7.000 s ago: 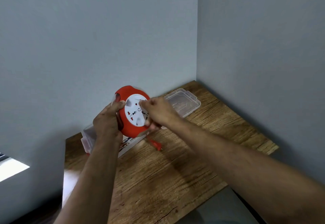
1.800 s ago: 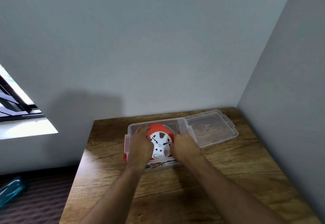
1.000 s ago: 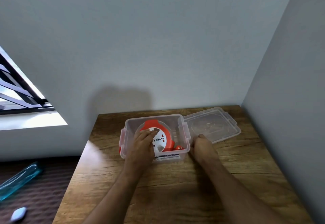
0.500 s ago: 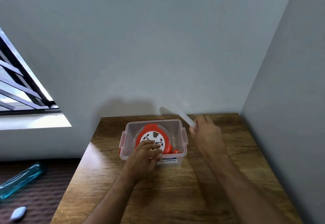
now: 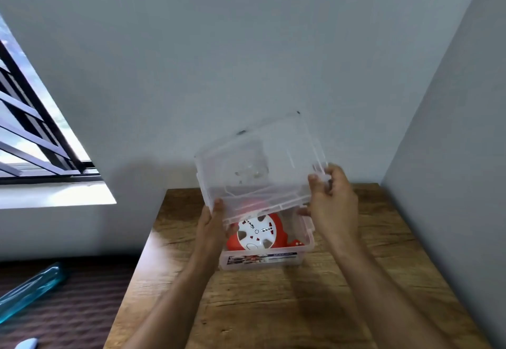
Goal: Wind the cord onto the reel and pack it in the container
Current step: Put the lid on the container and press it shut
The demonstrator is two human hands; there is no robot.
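Observation:
The red and white cord reel [image 5: 256,235] lies inside the clear plastic container [image 5: 262,262] on the wooden table [image 5: 287,307]. A red plug [image 5: 295,243] rests beside the reel in the box. Both hands hold the clear lid [image 5: 260,168] tilted in the air above the container. My left hand [image 5: 212,225] grips the lid's near left corner. My right hand [image 5: 332,200] grips its right edge by the clip. The lid's far edge is raised toward the wall.
The table stands in a corner between two grey walls. A barred window [image 5: 30,129] is at the left. On the dark floor at the lower left lie a blue bottle [image 5: 30,292] and a small white object [image 5: 26,344].
My right hand picked the lid off the table and carried it over the container. My left hand left the reel and took hold of the lid's left corner.

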